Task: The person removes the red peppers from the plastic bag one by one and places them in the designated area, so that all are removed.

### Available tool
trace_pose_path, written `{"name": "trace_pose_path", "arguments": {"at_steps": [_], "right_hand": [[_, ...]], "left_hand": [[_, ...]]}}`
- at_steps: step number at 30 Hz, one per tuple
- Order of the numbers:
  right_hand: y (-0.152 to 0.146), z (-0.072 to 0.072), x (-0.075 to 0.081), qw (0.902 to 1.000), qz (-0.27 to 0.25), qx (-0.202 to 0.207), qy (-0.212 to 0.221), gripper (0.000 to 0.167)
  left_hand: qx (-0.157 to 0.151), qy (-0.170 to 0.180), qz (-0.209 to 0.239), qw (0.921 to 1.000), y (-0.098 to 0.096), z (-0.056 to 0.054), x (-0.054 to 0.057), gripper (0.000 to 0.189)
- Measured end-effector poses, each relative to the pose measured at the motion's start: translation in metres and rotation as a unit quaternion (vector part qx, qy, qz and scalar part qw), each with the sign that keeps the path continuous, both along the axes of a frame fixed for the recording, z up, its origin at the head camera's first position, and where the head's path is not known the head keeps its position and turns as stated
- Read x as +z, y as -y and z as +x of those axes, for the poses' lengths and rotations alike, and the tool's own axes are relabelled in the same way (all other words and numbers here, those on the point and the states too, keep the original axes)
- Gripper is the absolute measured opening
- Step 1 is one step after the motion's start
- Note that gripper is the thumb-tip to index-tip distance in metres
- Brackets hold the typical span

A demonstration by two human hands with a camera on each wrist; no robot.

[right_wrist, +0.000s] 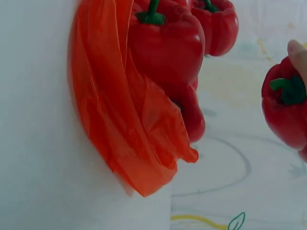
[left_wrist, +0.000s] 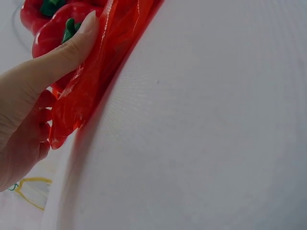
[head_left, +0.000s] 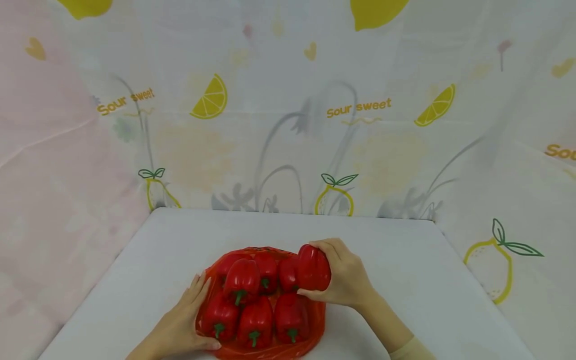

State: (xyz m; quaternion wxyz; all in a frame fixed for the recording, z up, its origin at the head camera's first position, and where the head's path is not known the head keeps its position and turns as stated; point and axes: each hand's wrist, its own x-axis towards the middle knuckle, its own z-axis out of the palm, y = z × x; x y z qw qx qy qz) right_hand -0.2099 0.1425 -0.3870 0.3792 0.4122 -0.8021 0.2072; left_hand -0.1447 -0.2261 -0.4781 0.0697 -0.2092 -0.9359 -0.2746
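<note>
Nearest, the left hand [head_left: 184, 320] lies against the left side of a crinkled red plastic bag [head_left: 318, 325], thumb spread wide from its fairly straight fingers, touching without gripping. In the bag sit several red bell peppers [head_left: 255, 317] with green stems. A little farther, at the bag's right edge, the right hand [head_left: 344, 275] holds a single pepper [head_left: 313, 267] between thumb and curved fingers. The bag rests on a white table [head_left: 382, 240]. Behind, a pale cloth [head_left: 288, 145] twice reads "Sour sweet" in orange, with a cut-off "Sou" at right.

Left grip [head_left: 183, 320] spread, right grip [head_left: 345, 276] curled
</note>
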Motion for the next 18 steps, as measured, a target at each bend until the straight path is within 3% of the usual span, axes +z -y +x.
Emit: {"name": "trace_pose_path", "arguments": {"at_steps": [8,18], "right_hand": [[-0.017,-0.013,-0.005,0.9996,-0.011,-0.017,-0.022,0.081],[-0.051,-0.018,-0.012,0.9975,-0.004,-0.071,0.003,0.079]], "left_hand": [[0.007,-0.006,0.004,1.0,0.005,0.002,-0.004,0.129],[0.004,0.059,0.015,0.9982,-0.001,-0.002,0.001,0.132]]}}
